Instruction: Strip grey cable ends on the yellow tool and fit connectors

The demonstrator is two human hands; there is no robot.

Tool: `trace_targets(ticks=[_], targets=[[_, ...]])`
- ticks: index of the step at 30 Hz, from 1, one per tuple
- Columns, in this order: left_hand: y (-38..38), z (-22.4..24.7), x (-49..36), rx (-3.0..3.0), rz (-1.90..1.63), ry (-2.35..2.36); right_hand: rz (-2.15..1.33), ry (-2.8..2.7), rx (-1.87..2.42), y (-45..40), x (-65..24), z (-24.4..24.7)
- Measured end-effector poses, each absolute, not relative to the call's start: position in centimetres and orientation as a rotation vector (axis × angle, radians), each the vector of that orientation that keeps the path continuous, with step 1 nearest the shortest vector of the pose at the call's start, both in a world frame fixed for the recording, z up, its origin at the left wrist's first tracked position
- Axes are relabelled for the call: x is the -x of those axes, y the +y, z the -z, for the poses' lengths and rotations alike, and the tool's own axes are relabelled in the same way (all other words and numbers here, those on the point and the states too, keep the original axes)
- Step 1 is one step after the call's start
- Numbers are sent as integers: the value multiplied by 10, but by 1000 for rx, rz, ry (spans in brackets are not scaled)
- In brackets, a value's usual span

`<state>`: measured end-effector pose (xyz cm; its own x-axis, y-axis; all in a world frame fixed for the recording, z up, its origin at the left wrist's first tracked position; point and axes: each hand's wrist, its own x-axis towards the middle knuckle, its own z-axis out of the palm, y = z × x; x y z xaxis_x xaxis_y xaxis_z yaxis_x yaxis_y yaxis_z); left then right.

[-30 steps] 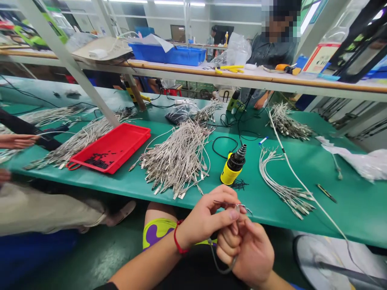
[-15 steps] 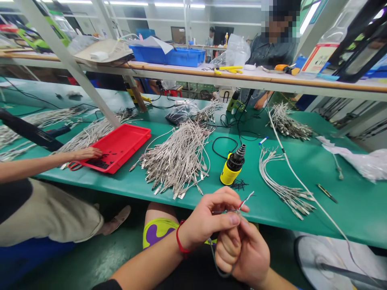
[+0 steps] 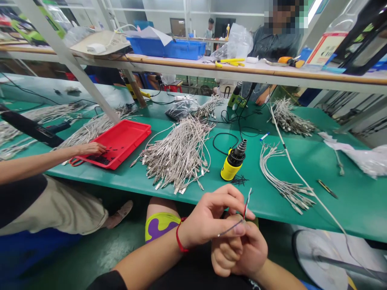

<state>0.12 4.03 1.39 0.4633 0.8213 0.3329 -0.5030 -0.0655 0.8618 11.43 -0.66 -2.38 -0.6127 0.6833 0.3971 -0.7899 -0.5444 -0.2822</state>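
Note:
My left hand, with a red string at the wrist, pinches the stripped end of a cable. Its thin red and white-green wires point up past my fingertips, while a dark strand lies across my thumb. Pressed against it from the right, my right hand is curled round the cable just below the wires. Both hands are in front of the green table's edge. Beyond them stands a yellow heat gun, nozzle up, beside small black tubes.
A big pile of grey cables lies mid-table, a smaller bundle to the right. At left, another person's hand reaches into a red tray. A shelf crosses above; another person stands behind it.
The wires now stand more upright, and the dark strand has swung down and left across my left thumb. The other person's hand has moved slightly within the red tray.

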Motion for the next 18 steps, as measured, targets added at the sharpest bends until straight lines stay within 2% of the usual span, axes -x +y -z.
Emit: trace_targets(ticks=[7,12,18], targets=[[38,-17,3,-1287,-1064,277,-2167,-582,-495,-6,-112,31],[37,-17,2,-1295,-1060,268,-2227,-576,-459,-3,-114,31],[37,-15,0,-1299,-1056,307,-2135,-541,-567,-4,-107,32]])
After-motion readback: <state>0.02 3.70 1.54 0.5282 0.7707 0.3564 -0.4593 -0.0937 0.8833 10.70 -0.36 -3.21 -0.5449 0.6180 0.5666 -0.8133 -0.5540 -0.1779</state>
